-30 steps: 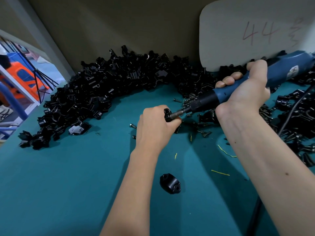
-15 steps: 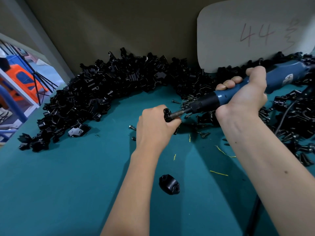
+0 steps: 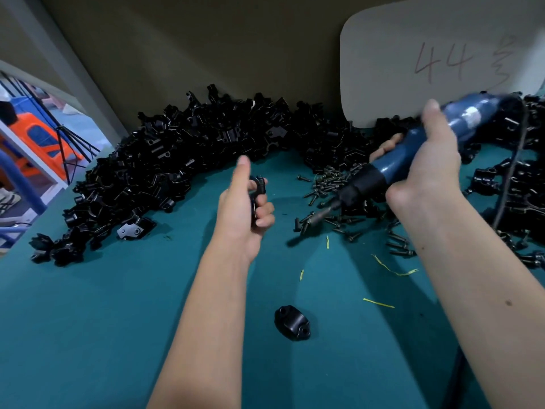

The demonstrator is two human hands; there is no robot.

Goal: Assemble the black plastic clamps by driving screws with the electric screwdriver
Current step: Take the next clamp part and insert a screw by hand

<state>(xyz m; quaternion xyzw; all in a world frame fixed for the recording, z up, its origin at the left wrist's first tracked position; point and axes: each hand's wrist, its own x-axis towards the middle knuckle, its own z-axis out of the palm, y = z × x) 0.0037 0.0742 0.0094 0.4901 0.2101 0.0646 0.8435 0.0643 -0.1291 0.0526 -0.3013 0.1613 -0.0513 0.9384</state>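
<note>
Left hand (image 3: 243, 212) loosely curled round a black clamp (image 3: 256, 192), right hand (image 3: 427, 160) gripping the blue screwdriver (image 3: 413, 156), board (image 3: 427, 54) marked "44"

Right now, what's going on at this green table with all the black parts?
A person is putting together black plastic clamps. The left hand holds one clamp loosely above the table. The right hand grips a blue electric screwdriver, whose tip is down among the loose screws, apart from the clamp. A big pile of clamp parts lines the back, and one part lies alone up front.
</note>
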